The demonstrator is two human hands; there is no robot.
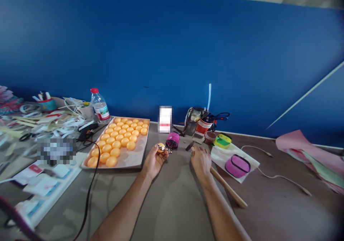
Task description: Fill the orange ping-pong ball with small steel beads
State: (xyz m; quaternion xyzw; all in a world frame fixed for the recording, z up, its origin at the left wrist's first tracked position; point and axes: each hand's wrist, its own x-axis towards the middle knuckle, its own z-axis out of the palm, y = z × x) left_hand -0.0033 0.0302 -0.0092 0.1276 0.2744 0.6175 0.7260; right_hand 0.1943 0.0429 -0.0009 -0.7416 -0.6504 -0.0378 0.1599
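My left hand (pixel 156 160) is closed around an orange ball (pixel 161 147) that looks like a table tennis ball, with something shiny and metallic at its front. Beside those fingertips, small metallic bits (pixel 170 150) lie at the mouth of a purple pouch (pixel 172 140). My right hand (pixel 201 160) grips a hammer (pixel 229 189) close to its dark head, with the wooden handle running out behind the wrist toward the lower right. A shallow tray (pixel 137 157) of many orange balls stands left of my left hand.
Right of my right hand, a purple mesh piece (pixel 238 165) lies on white paper (pixel 221 155) beside a yellow-green piece (pixel 223 140). A bottle (pixel 100 106) stands behind the tray. Cables, strips and a keyboard (pixel 53 194) crowd the left; a blue partition (pixel 172 54) closes the back.
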